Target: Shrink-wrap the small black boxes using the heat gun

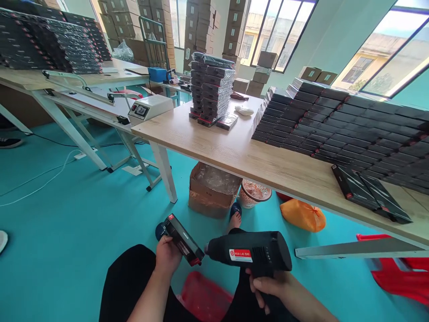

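My left hand (167, 256) grips a slim black box (184, 239) with red ends, tilted in front of my knees. In my right hand (268, 286) is a black heat gun (250, 250) with a red and white label, my fingers wrapped round its handle. The heat gun's nozzle points left, close beside the box's lower right end. Whether the two touch I cannot tell. Ahead, on the wooden table (214, 147), stands a stack of film-wrapped black boxes (211, 89). A long wall of similar boxes (335, 120) fills the table's right side, with two loose boxes (370, 192) near the edge.
Under the table are a carton (211, 199) of clear film, a waste basket (250, 197) and an orange bag (303, 214). A bar sealer (90, 96) with a white control box (150, 107) stands left. A table leg (355, 248) and red stool (402, 277) are at right.
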`<state>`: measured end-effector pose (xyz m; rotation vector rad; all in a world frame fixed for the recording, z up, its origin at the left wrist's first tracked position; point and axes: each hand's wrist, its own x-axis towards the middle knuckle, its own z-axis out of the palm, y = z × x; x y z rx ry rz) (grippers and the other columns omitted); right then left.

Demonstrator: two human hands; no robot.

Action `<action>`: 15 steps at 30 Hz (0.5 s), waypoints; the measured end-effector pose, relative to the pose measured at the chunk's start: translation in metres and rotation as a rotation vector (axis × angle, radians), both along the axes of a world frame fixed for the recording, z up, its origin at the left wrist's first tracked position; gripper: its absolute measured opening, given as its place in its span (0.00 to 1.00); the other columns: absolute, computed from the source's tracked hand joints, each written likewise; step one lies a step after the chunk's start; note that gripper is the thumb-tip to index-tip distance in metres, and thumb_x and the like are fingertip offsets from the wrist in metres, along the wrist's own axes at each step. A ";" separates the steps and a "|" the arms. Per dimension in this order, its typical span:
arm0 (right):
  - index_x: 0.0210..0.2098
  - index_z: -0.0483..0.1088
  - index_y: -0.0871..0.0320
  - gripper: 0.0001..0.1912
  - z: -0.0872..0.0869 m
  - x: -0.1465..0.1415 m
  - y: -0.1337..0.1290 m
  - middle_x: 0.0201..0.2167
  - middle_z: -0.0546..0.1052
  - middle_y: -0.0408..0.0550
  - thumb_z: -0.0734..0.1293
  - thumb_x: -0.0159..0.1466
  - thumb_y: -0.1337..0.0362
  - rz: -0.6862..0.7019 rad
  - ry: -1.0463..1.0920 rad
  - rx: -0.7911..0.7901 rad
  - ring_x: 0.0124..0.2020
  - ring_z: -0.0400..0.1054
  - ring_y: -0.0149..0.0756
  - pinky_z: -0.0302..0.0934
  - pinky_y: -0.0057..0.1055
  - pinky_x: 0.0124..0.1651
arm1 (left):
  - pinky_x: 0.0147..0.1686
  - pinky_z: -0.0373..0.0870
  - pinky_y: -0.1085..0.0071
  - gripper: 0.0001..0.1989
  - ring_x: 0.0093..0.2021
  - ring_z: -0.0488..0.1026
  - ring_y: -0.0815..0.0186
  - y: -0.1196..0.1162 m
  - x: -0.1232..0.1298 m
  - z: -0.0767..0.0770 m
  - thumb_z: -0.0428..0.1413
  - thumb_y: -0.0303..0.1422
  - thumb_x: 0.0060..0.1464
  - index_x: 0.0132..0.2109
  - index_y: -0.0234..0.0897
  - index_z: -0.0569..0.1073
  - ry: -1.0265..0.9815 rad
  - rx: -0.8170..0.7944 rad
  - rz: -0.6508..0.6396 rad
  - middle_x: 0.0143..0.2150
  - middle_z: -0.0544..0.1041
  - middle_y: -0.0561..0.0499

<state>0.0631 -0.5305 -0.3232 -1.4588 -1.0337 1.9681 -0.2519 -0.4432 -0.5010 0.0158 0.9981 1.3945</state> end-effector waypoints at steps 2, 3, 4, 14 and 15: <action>0.37 0.76 0.61 0.21 0.003 0.001 0.001 0.31 0.77 0.49 0.75 0.53 0.51 0.041 0.064 -0.036 0.25 0.68 0.34 0.61 0.31 0.27 | 0.30 0.76 0.60 0.13 0.28 0.77 0.57 0.000 0.005 0.003 0.54 0.34 0.35 0.32 0.37 0.77 0.108 0.005 -0.079 0.27 0.79 0.49; 0.36 0.76 0.61 0.21 0.005 0.000 0.002 0.30 0.77 0.49 0.76 0.52 0.51 0.022 0.072 -0.031 0.24 0.68 0.34 0.61 0.31 0.27 | 0.31 0.76 0.61 0.14 0.29 0.77 0.58 0.000 0.009 0.004 0.55 0.34 0.35 0.34 0.36 0.77 0.214 0.018 -0.107 0.28 0.79 0.50; 0.37 0.76 0.61 0.21 0.008 -0.001 0.004 0.29 0.77 0.48 0.76 0.52 0.50 -0.026 0.070 -0.019 0.24 0.68 0.34 0.62 0.31 0.27 | 0.32 0.75 0.63 0.16 0.30 0.77 0.58 -0.001 0.012 0.003 0.55 0.33 0.35 0.36 0.36 0.77 0.349 0.043 -0.137 0.29 0.79 0.51; 0.40 0.74 0.62 0.21 0.026 -0.021 0.029 0.28 0.75 0.45 0.75 0.52 0.54 -0.116 0.025 0.063 0.25 0.68 0.34 0.62 0.31 0.26 | 0.58 0.69 0.52 0.20 0.53 0.75 0.52 -0.007 0.018 -0.022 0.53 0.26 0.39 0.41 0.40 0.80 1.327 0.389 -0.388 0.48 0.80 0.45; 0.39 0.74 0.62 0.21 0.027 -0.022 0.030 0.27 0.75 0.44 0.75 0.52 0.54 -0.128 -0.010 0.071 0.25 0.68 0.34 0.62 0.31 0.26 | 0.58 0.69 0.51 0.20 0.54 0.75 0.52 -0.007 0.017 -0.023 0.53 0.25 0.40 0.42 0.41 0.80 1.351 0.391 -0.398 0.49 0.80 0.44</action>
